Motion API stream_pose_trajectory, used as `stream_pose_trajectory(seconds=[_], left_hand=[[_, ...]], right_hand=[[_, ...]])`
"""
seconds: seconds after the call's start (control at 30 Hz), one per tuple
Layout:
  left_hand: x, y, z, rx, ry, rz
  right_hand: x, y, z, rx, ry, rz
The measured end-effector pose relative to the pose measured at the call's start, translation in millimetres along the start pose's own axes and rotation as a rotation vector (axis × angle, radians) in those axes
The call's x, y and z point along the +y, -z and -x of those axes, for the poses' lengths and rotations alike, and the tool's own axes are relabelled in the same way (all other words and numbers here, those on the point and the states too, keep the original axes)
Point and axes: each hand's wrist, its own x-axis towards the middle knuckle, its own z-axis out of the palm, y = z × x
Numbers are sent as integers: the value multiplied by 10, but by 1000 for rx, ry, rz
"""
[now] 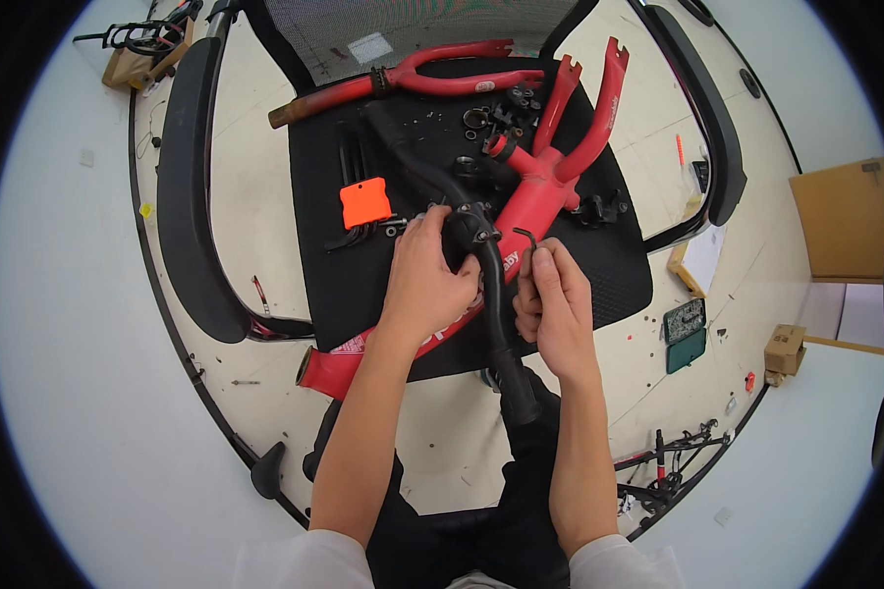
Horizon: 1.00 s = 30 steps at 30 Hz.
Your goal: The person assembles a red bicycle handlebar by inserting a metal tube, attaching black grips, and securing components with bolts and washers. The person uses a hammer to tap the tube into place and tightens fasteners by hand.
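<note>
Hex key beside a handlebar clamp

The right hand (557, 299) pinches a dark metal L-shaped hex key (527, 237), its bent end just right of the black metal stem clamp (476, 226). The left hand (424, 280) grips that clamp from the left. The long black curved handlebar (498, 304) runs through it, crossing over a red metal bicycle frame (535, 201) on the black chair seat (599, 290). Left lies an orange plastic plate (364, 202); far left, a red metal fork (349, 96).
</note>
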Motion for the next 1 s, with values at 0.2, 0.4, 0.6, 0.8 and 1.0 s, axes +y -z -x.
stream_pose_trajectory(seconds=[0.2,0.4,0.6,0.8,1.0], left_hand=[[140,90,75,94,-46,79],[164,353,159,-54,-62,20],[168,267,360,12,-56,121],[147,220,411,40,-144,150],[144,250,409,-63,-218,110]], right_hand=[[-81,45,-47,-133,-95,-101],[-162,18,26,-292,-184,-226],[-133,38,58,-328,-178,-272],[-160,39,89,-354,-133,-196],[-150,105,103,-387,-114,-83]])
